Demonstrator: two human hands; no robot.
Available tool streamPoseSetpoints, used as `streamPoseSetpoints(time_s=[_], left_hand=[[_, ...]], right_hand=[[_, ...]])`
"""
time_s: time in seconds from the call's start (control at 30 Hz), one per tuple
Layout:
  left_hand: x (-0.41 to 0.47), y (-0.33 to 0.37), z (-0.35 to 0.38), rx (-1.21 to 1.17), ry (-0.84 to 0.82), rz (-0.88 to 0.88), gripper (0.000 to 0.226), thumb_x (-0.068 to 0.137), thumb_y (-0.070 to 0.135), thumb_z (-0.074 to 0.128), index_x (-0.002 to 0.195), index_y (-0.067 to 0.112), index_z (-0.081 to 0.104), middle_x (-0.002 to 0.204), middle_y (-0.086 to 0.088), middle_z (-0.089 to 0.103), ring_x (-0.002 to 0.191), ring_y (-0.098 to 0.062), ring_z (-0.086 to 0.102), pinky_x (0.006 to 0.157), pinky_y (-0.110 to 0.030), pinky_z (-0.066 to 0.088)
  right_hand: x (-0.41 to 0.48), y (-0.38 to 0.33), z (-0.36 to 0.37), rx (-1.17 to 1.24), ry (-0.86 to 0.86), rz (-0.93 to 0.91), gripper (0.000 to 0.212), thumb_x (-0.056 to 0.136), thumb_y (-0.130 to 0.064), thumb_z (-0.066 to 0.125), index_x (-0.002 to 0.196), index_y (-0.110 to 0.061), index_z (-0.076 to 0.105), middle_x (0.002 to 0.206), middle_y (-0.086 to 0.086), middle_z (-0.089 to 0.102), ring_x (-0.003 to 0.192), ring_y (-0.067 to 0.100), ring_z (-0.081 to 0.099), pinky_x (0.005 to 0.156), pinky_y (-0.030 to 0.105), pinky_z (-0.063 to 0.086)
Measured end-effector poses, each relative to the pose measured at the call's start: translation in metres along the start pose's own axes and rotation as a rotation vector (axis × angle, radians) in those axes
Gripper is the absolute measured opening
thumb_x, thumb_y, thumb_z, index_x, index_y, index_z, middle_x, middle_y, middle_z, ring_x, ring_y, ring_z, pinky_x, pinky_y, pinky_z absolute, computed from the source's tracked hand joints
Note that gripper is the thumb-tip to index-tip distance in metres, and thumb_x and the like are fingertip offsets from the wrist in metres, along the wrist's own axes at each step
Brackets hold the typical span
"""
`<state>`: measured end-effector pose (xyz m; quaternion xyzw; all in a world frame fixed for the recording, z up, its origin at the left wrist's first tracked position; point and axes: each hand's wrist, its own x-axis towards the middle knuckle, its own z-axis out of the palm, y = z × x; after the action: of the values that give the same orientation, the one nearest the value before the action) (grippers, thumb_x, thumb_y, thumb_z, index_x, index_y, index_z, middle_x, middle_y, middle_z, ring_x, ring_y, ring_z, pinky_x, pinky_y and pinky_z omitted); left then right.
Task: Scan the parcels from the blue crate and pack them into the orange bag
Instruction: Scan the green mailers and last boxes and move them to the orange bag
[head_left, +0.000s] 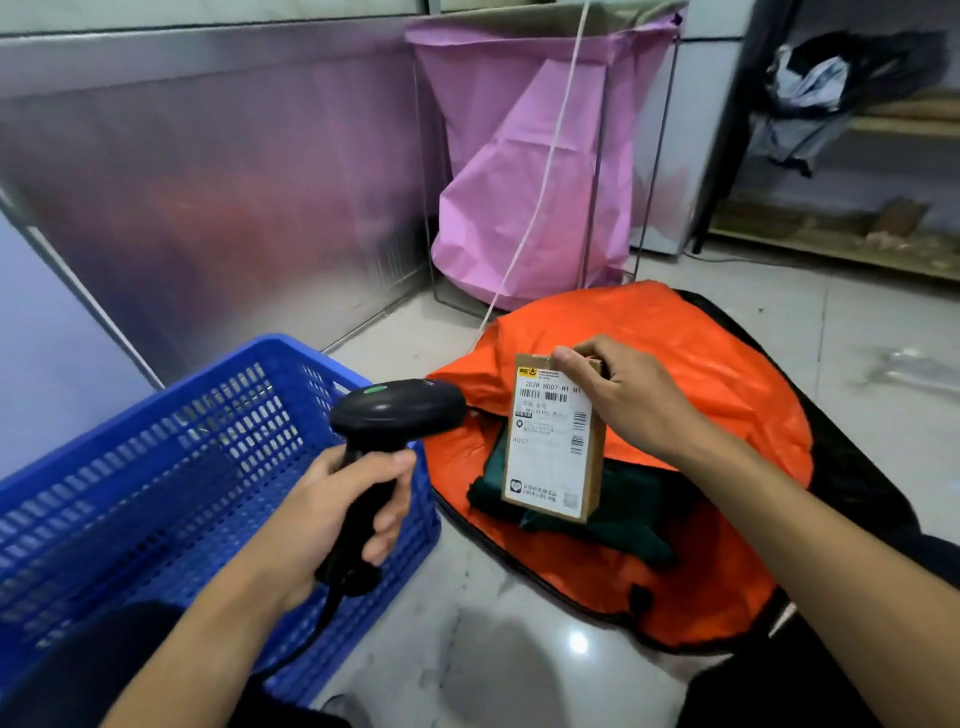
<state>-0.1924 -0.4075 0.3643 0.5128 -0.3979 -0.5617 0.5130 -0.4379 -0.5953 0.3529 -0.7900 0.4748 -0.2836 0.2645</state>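
My right hand grips the top of a small cardboard parcel with a white barcode label, holding it upright over the open orange bag on the floor. My left hand is closed around the handle of a black barcode scanner, whose head points right at the label from a short distance. A dark green parcel lies inside the bag under the box. The blue crate stands at the left; its inside looks dark and its contents cannot be made out.
A pink bag hangs on a wire frame behind the orange bag, with a white cord running down in front of it. A metal wall panel runs along the left. Wooden shelves stand at the right. The floor is glossy tile.
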Motion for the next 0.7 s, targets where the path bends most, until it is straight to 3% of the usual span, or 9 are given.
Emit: streamPoseSetpoints(time_s=[0.07, 0.3, 0.7], left_hand=[[0.0, -0.003, 0.0, 0.017, -0.017, 0.003, 0.046, 0.071, 0.039, 0.076, 0.078, 0.001, 0.052, 0.055, -0.013, 0.035, 0.038, -0.019, 0.035, 0.042, -0.027, 0.034], [-0.002, -0.005, -0.001, 0.049, -0.03, 0.009, 0.058, 0.073, 0.038, 0.075, 0.077, -0.008, 0.041, 0.055, -0.012, 0.034, 0.038, -0.02, 0.034, 0.042, -0.029, 0.036], [-0.001, -0.004, 0.001, 0.086, -0.046, -0.032, 0.044, 0.073, 0.04, 0.075, 0.079, 0.002, 0.053, 0.056, -0.013, 0.036, 0.039, -0.021, 0.035, 0.044, -0.03, 0.035]], right_hand=[[0.0, 0.003, 0.0, 0.006, 0.008, 0.019, 0.063, 0.085, -0.081, 0.038, 0.106, -0.03, 0.068, 0.097, -0.01, 0.071, 0.092, 0.015, 0.065, 0.084, 0.047, 0.052], [-0.004, 0.012, -0.001, -0.045, -0.012, 0.049, 0.051, 0.096, -0.07, 0.043, 0.109, -0.027, 0.067, 0.101, -0.009, 0.07, 0.095, 0.016, 0.064, 0.084, 0.042, 0.051], [-0.006, 0.012, -0.006, -0.025, -0.002, 0.068, 0.054, 0.096, -0.071, 0.043, 0.11, -0.024, 0.067, 0.099, -0.007, 0.07, 0.094, 0.019, 0.065, 0.085, 0.048, 0.053]])
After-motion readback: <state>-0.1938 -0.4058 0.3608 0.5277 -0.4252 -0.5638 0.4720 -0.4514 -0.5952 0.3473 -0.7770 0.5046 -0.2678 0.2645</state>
